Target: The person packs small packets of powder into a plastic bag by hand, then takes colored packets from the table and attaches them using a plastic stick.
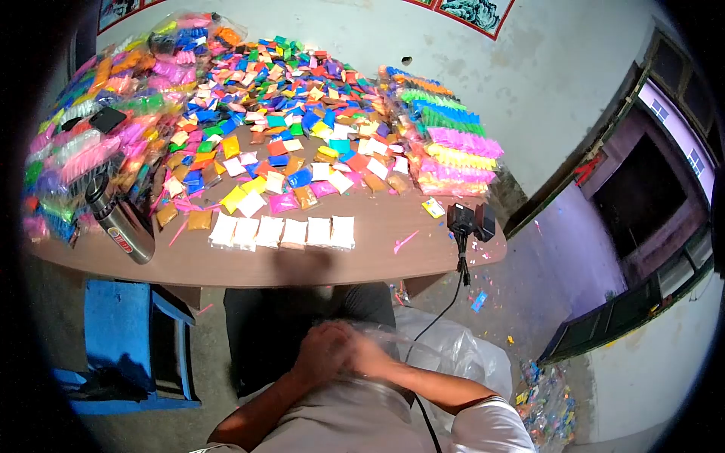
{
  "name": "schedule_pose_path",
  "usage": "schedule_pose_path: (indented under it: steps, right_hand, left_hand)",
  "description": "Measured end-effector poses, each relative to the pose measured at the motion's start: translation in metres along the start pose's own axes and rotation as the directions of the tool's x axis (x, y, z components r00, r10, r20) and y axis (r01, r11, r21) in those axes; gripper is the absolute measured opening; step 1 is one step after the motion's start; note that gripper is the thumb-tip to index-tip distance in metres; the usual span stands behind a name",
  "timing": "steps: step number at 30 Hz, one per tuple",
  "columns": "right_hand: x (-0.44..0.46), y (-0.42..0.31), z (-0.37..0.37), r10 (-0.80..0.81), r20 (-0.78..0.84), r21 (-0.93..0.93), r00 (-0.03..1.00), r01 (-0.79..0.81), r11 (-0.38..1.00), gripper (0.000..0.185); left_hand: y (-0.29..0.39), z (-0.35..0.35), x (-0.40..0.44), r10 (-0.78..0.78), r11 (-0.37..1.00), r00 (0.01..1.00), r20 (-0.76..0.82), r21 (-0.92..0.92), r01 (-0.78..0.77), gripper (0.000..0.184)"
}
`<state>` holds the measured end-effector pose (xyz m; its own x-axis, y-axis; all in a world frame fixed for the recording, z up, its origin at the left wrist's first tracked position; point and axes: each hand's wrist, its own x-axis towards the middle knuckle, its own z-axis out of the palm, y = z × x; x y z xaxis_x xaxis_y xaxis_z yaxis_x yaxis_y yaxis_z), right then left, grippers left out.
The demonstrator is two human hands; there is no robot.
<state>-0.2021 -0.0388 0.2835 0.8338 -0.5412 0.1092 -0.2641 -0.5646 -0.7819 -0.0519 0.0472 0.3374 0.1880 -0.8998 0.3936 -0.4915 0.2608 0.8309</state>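
Note:
Over my lap, my left hand (323, 352) and my right hand (368, 353) are brought close together, both somewhat blurred. Their fingers are bunched around the edge of a clear plastic bag (423, 347), whose film stretches rightward from them. Single fingers cannot be made out. In front of me on the table (362, 260), a row of several white packets (269, 231) lies near the front edge. Beyond it spreads a large pile of small coloured packets (279, 162), in red, blue, green, yellow, white and brown.
Bundled packets in plastic (91, 143) are heaped at left, with a phone (107, 119) and a steel flask (124, 226). More stacked bundles (453, 143) stand right. A black device (462, 219) trails a cable. A blue chair (117, 325) is left; scraps (547, 408) litter the floor.

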Motion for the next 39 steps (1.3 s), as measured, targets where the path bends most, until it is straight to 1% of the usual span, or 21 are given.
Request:
schedule_pose_path:
  steps: [1,3,4,7,9,10,12,19,21,22,24,25,27,28,30,31,33,34,36,37,39]
  right_hand:
    - [0.001,-0.003,-0.002,-0.052,-0.040,0.034,0.998,0.053,0.998,0.030]
    - [-0.001,-0.002,-0.006,0.357,0.175,-0.038,0.918,-0.356,0.934,0.030]
    - [-0.004,-0.002,-0.009,0.357,0.175,-0.036,0.918,-0.356,0.934,0.030]
    - [-0.021,0.003,-0.026,0.249,0.099,-0.263,0.964,-0.216,0.940,0.032]
    - [-0.037,0.014,-0.039,0.144,0.035,-0.641,0.989,-0.088,0.762,0.031]
    - [-0.042,0.012,-0.046,0.150,0.029,-0.643,0.988,-0.096,0.759,0.031]
    - [-0.051,0.004,-0.059,0.460,-0.012,-0.733,0.888,-0.321,0.600,0.031]
    - [-0.064,-0.016,-0.095,0.624,0.029,-0.650,0.781,-0.460,0.605,0.043]
    - [-0.066,-0.018,-0.098,0.675,0.054,-0.803,0.735,-0.370,0.467,0.056]
    - [-0.068,-0.018,-0.098,0.682,0.053,-0.799,0.729,-0.379,0.467,0.056]
    - [-0.075,-0.016,-0.094,0.524,-0.151,-0.750,0.838,-0.442,0.492,0.052]
    - [-0.076,-0.008,-0.092,0.532,-0.147,-0.746,0.834,-0.447,0.494,0.052]
    - [-0.077,0.012,-0.090,0.618,0.022,-0.697,0.786,-0.431,0.573,0.060]
    - [-0.068,0.003,-0.095,0.620,0.024,-0.694,0.784,-0.433,0.575,0.060]
    - [-0.048,-0.019,-0.100,0.706,0.180,-0.710,0.685,-0.407,0.575,0.056]
    - [-0.047,-0.022,-0.096,0.706,0.182,-0.710,0.685,-0.405,0.576,0.056]
    - [-0.043,-0.027,-0.085,0.331,0.157,-0.547,0.930,-0.197,0.814,0.044]
    - [-0.039,-0.024,-0.073,0.329,0.155,-0.546,0.932,-0.197,0.815,0.044]
    - [-0.026,-0.012,-0.046,0.142,0.075,-0.278,0.987,-0.116,0.954,0.030]
    - [-0.017,-0.015,-0.042,0.138,0.075,-0.280,0.988,-0.112,0.953,0.030]
    - [-0.003,-0.022,-0.036,0.117,0.138,-0.238,0.984,-0.082,0.968,0.028]
  left_hand:
    - [-0.005,0.001,0.000,0.001,1.000,1.000,0.001,0.000,-0.001,0.019]
    - [-0.013,0.003,0.000,0.104,0.991,0.995,-0.002,0.088,-0.103,0.020]
    - [-0.010,0.000,-0.001,0.103,0.991,0.995,0.000,0.088,-0.103,0.020]
    - [-0.004,-0.004,-0.004,0.031,0.991,1.000,0.005,0.127,-0.031,0.024]
    - [-0.012,-0.001,-0.009,-0.080,0.996,0.996,-0.046,0.038,0.081,0.021]
    - [-0.014,0.000,-0.009,-0.076,0.996,0.996,-0.040,0.033,0.077,0.021]
    - [-0.015,0.003,-0.011,-0.157,0.988,0.987,-0.037,0.000,0.157,0.020]
    - [0.000,0.001,-0.004,-0.071,0.995,0.997,0.006,0.073,0.070,0.020]
    - [0.001,0.002,-0.006,-0.073,0.995,0.997,-0.029,0.058,0.075,0.020]
    - [-0.001,0.003,-0.007,-0.075,0.995,0.997,-0.017,0.057,0.076,0.020]
    - [-0.006,0.006,-0.012,0.070,0.996,0.997,-0.042,0.059,-0.068,0.017]
    - [-0.003,0.005,-0.011,0.063,0.996,0.997,-0.034,0.058,-0.061,0.017]
    - [0.003,-0.001,-0.004,0.106,0.994,0.994,-0.023,0.026,-0.105,0.014]
    - [0.000,-0.003,-0.002,0.102,0.994,0.995,-0.019,0.027,-0.102,0.014]
    - [-0.007,-0.005,0.001,-0.082,0.995,0.994,-0.072,0.052,0.086,0.012]
    - [-0.007,-0.005,0.004,-0.084,0.995,0.994,-0.073,0.052,0.088,0.012]
    - [-0.003,-0.005,0.008,-0.244,0.962,0.970,-0.013,-0.133,0.240,0.014]
    - [-0.003,-0.001,0.008,-0.242,0.962,0.970,-0.013,-0.130,0.238,0.014]
    - [-0.005,0.013,0.007,-0.021,0.999,1.000,0.003,-0.029,0.021,0.021]
    - [-0.001,0.015,0.010,-0.019,0.999,1.000,-0.001,-0.027,0.019,0.021]
    - [0.005,0.014,0.014,0.251,0.962,0.968,0.023,0.102,-0.252,0.020]
